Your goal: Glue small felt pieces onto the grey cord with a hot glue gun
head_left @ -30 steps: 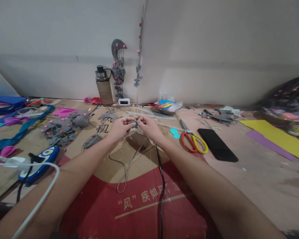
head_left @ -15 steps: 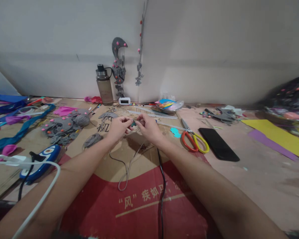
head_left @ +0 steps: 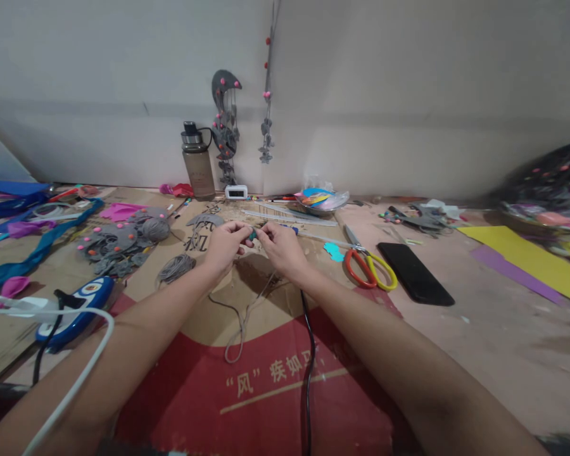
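Over the cardboard sheet point(head_left: 209, 380), both my hands are closed and meet fingertip to fingertip. My left hand point(head_left: 231, 244) pinches a small teal piece point(head_left: 252, 235), mostly covered by the fingers. Against the same piece press the bent fingers of my right hand point(head_left: 280, 247); any finer thing in them is hidden. A thin grey cord point(head_left: 242, 329) runs down from under my right hand and lies in a loop on the cardboard. Left of my left hand is a bundle of grey cord point(head_left: 177, 270), with a grey felt crescent point(head_left: 204, 220) behind it.
On the right lie scissors point(head_left: 370, 269), a turquoise cut-out point(head_left: 333, 251) and a black phone point(head_left: 415, 273). A bottle point(head_left: 198, 166) stands by the wall near a small digital clock point(head_left: 236, 192). A black cable point(head_left: 308, 380) crosses the cardboard; a white cable point(head_left: 76, 392) passes over my left forearm.
The hands stay together in nearly the same place. My right hand has turned slightly, and a little more of the teal piece shows. The whole view has shifted slightly.
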Motion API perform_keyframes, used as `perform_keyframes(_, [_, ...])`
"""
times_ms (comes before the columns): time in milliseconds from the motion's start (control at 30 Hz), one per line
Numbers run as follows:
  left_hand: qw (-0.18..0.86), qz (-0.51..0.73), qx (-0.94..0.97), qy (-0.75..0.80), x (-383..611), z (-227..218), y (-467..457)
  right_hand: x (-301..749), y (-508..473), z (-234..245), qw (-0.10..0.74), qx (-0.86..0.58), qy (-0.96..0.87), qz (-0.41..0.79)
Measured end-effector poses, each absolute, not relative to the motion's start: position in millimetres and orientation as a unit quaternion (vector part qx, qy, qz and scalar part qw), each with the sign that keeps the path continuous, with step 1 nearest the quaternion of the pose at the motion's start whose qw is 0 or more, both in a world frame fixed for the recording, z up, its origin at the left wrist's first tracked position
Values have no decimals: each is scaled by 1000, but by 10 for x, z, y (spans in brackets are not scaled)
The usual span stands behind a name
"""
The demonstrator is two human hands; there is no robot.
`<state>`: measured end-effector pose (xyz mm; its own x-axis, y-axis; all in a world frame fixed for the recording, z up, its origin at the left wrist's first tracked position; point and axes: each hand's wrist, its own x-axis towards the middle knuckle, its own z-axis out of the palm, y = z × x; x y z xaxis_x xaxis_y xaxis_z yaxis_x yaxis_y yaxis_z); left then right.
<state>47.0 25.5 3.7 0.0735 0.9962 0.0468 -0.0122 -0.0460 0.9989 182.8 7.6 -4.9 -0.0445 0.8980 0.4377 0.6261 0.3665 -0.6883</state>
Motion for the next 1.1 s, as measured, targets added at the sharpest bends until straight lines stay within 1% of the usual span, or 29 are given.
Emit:
perform_keyframes(100, [520,500,515,463,482,22,256,1821,92,-51,445,-547,-685,182])
perform_keyframes(333, [555,501,471,468,515,39,233,1813,109,-59,457,-548,-673,198])
perform_keyframes(467, [568,508,446,469,536,34,224,1808,155,-92,476,-549,-648,231])
perform_keyframes(633, [593,513,421,456,542,-5,244,1799,219,-150,506,-544,-601,295])
perform_keyframes(833, [638,504,397,426,523,-21,278,1782,237,-187,555,-519,-512,400])
perform_keyframes(933, [645,505,385,426,531,-21,277,1776,236,-186,548,-504,-508,434])
perform_keyframes(1100, [647,498,413,405,550,-19,254,1794,250,-177,540,-532,-494,425])
